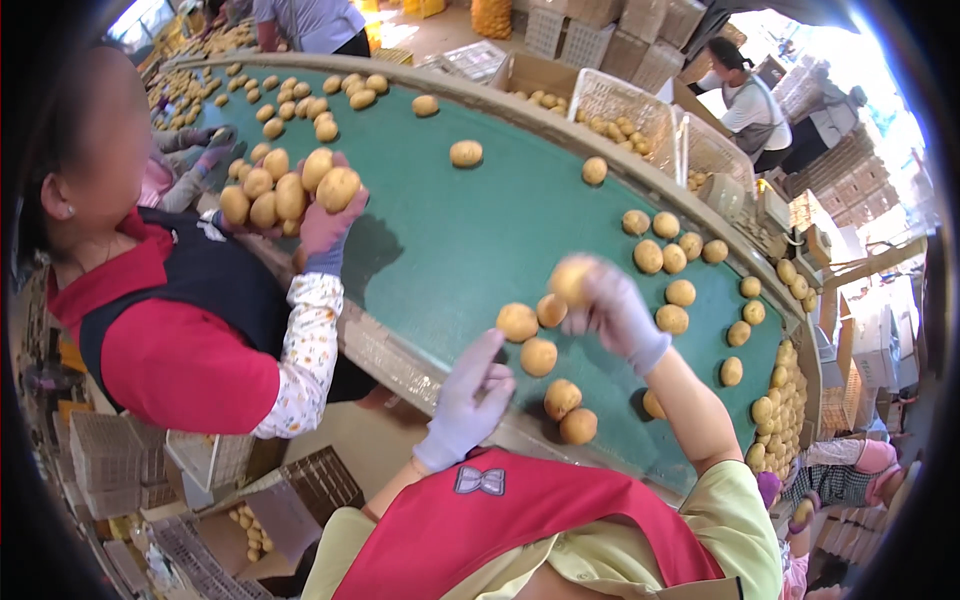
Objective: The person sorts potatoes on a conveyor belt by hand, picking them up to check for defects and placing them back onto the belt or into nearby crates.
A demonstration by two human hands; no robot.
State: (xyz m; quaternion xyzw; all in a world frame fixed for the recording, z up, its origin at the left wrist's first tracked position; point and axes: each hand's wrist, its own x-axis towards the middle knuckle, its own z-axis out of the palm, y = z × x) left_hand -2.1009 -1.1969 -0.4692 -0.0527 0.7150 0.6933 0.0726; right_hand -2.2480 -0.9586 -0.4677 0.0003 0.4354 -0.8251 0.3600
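Note:
My right hand, in a pale glove and blurred by motion, grips a potato above the green conveyor belt. Over the belt's near edge, my left hand is also gloved, its fingers apart with nothing in them. Its fingertips are close to a large potato, with a smaller brownish potato beyond and another potato to the right. Two touching potatoes rest nearer to me. Beneath my right forearm, one potato is partly hidden.
At my left, a co-worker's gloved hands hold a heap of potatoes over the belt. Packed potatoes fill its right end. Behind the far rail stand white plastic crates. A cardboard box with potatoes sits below left.

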